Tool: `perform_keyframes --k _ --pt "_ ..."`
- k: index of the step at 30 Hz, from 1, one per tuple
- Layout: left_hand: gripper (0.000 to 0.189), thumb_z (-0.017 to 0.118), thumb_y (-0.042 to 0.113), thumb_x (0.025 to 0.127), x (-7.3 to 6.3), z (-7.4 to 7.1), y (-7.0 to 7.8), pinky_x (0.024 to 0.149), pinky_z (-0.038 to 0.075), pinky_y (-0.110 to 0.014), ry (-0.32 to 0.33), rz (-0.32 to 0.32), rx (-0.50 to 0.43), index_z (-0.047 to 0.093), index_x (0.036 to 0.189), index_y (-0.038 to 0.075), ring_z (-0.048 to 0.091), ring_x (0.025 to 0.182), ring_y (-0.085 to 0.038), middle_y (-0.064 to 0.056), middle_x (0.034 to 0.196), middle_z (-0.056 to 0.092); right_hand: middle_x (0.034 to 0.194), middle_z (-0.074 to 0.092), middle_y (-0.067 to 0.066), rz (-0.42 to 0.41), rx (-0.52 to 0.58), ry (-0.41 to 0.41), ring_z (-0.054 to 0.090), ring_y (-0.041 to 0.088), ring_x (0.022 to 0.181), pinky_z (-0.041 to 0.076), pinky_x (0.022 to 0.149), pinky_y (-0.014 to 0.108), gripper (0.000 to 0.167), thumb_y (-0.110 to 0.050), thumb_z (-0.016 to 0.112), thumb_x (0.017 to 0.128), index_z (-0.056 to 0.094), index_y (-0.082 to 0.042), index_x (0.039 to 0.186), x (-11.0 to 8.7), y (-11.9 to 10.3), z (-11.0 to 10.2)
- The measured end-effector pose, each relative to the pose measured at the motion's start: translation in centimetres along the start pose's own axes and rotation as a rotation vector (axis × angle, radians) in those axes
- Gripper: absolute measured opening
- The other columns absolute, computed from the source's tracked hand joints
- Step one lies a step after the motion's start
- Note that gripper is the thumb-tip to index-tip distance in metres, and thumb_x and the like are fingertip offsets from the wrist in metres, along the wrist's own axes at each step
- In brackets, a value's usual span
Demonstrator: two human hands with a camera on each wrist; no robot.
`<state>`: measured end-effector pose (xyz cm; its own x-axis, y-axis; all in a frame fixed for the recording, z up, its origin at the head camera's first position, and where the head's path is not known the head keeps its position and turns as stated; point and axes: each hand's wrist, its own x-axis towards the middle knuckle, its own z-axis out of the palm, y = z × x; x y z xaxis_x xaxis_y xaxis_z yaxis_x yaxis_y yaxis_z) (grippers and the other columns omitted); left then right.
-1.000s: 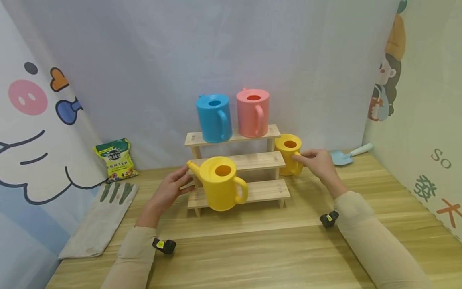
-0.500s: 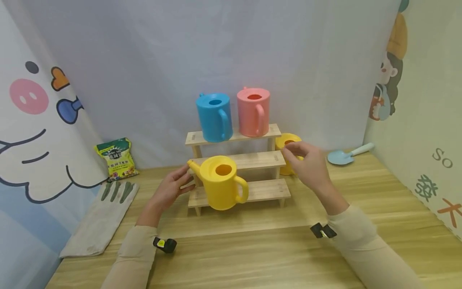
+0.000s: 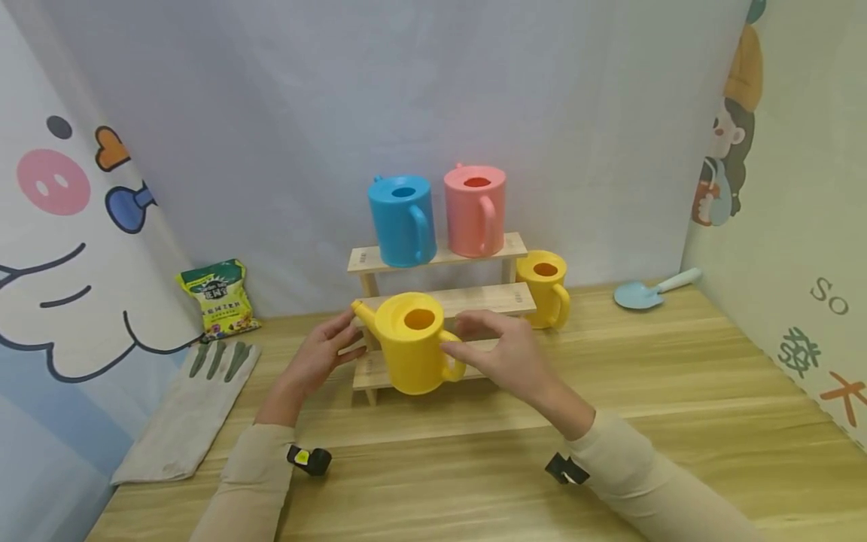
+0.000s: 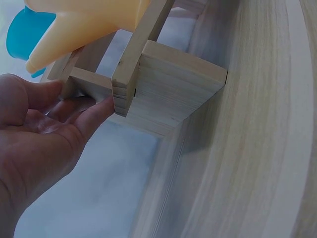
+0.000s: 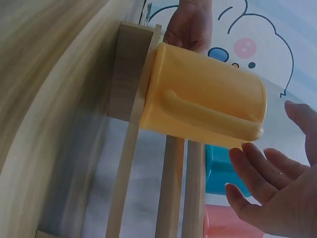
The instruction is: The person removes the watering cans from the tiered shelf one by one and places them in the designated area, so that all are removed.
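A yellow watering can (image 3: 412,354) stands on the lowest step of a three-step wooden stand (image 3: 497,301), its spout to the left and handle to the right. My left hand (image 3: 321,357) holds the left end of the stand; in the left wrist view, its fingers (image 4: 94,119) lie against the step ends below the spout. My right hand (image 3: 511,357) is beside the can's handle, fingers spread and holding nothing. In the right wrist view, its fingers (image 5: 255,173) are close to the handle (image 5: 213,116). A second yellow watering can (image 3: 542,290) stands right behind the stand.
Blue (image 3: 403,226) and pink (image 3: 476,214) watering cans share the top step. A light-blue trowel (image 3: 640,295) lies at the back right of the table (image 3: 433,482). On the left are a green-and-yellow packet (image 3: 220,301) and pale work gloves (image 3: 186,421).
My right hand has let go of the rear yellow watering can's handle and moved left and nearer, to the front yellow can's handle. The left hand has stayed at the stand.
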<state>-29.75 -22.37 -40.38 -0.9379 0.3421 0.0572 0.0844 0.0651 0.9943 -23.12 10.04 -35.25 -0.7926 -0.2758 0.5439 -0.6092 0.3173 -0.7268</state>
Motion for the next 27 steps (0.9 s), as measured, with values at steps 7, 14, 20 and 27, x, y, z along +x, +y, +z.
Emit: perform_keyframes --k 7,14,20,27 --pt "0.052 0.034 0.011 0.111 0.0 0.0 0.0 0.108 0.046 -0.04 -0.002 0.003 0.001 0.017 0.16 0.003 0.025 0.146 -0.04 -0.015 0.165 0.011 0.099 0.076 0.0 0.017 0.012 -0.012 0.07 0.015 0.088 0.063 0.076 0.037 0.032 -0.025 0.084 0.083 0.077 -0.007 0.109 -0.3 0.7 1.6" --pt "0.052 0.033 0.01 0.111 0.0 0.0 -0.1 0.107 0.046 -0.04 -0.002 0.007 0.001 0.016 0.16 0.003 0.025 0.146 -0.039 -0.016 0.165 0.011 0.102 0.076 0.006 0.098 0.096 0.002 0.072 0.016 0.082 0.063 0.061 0.028 0.034 -0.022 0.083 0.085 0.077 -0.005 0.113 -0.6 1.1 2.4" --pt "0.052 0.032 0.008 0.111 0.0 0.0 -0.1 0.107 0.046 -0.041 0.001 0.004 0.0 0.016 0.16 0.004 0.025 0.147 -0.04 -0.015 0.165 0.011 0.103 0.075 0.01 0.161 0.144 0.045 0.073 0.017 0.084 0.062 0.064 0.026 0.032 -0.02 0.082 0.086 0.077 -0.004 0.113 -0.6 1.2 2.7" --pt "0.051 0.033 0.011 0.111 0.0 0.0 -0.1 0.108 0.046 -0.039 -0.016 0.019 -0.006 0.02 0.16 0.005 0.026 0.147 -0.037 -0.011 0.166 0.014 0.097 0.076 0.009 0.107 0.135 0.09 0.073 0.017 0.083 0.062 0.069 0.026 0.023 -0.017 0.08 0.088 0.079 -0.002 0.105 -0.7 1.1 2.6"
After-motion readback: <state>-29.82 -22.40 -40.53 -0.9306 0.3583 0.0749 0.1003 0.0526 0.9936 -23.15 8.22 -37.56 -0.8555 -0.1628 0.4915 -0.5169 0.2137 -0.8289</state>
